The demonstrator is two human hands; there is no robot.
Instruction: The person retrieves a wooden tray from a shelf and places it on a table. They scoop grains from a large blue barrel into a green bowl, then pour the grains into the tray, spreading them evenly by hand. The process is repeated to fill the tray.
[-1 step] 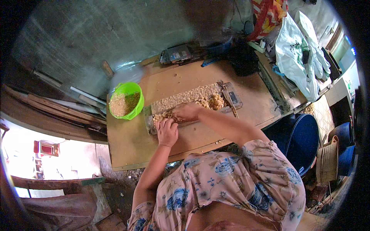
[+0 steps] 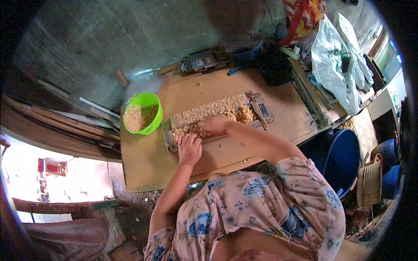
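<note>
A long shallow tray (image 2: 168, 140) with pale edges lies aslant on the table, filled with pale beans (image 2: 209, 106). The beans make a flat layer on the far side and a loose, browner strip with a clump (image 2: 244, 115) toward the right end. Over the near left corner rests my left hand (image 2: 190, 150), its fingers apart and bent on the beans and the tray's edge. My right hand (image 2: 214, 125) presses down into the loose beans just beside it; its fingertips are blurred and partly hidden. Left of the tray stands a bright green bowl (image 2: 157, 122) holding pale beans and browner material.
The tray and bowl are on a brown tabletop (image 2: 165, 174), with a few stray beans scattered about. A dark flat box (image 2: 198, 61) lies at the back by the wall. White plastic bags (image 2: 333, 61) hang at the right, and a blue drum (image 2: 344, 156) stands below the table's right side.
My right hand has shifted slightly to the right along the loose beans, away from my left hand. The left hand stays in place.
</note>
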